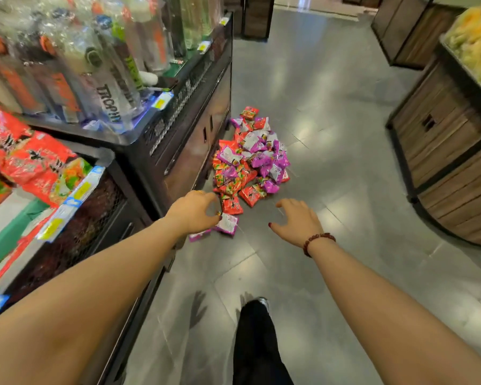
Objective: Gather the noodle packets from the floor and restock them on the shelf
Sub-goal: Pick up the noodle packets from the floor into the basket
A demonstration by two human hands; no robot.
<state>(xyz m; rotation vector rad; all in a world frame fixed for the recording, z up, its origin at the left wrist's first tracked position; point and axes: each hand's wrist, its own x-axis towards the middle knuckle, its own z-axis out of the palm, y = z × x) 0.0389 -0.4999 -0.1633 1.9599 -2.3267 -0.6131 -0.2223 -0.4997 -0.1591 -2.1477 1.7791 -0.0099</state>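
Observation:
A heap of red and purple noodle packets [250, 157] lies on the grey floor against the base of the dark shelf unit [184, 129]. Two purple packets [229, 224] lie apart from the heap, nearer to me. Both my arms stretch forward above the floor. My left hand [195, 211] hangs with loosely curled fingers and overlaps the near purple packets in view; it holds nothing that I can see. My right hand [296, 220], with a bead bracelet on the wrist, is spread and empty, to the right of the heap. Red noodle packets [25, 159] fill the lower shelf on the left.
Tall clear-wrapped products [103, 59] stand on the upper shelf on the left. Wooden display units [450, 151] line the right side of the aisle, with yellow snack bags [475, 40] on top. My leg in black trousers [256, 345] stands on the floor below the hands.

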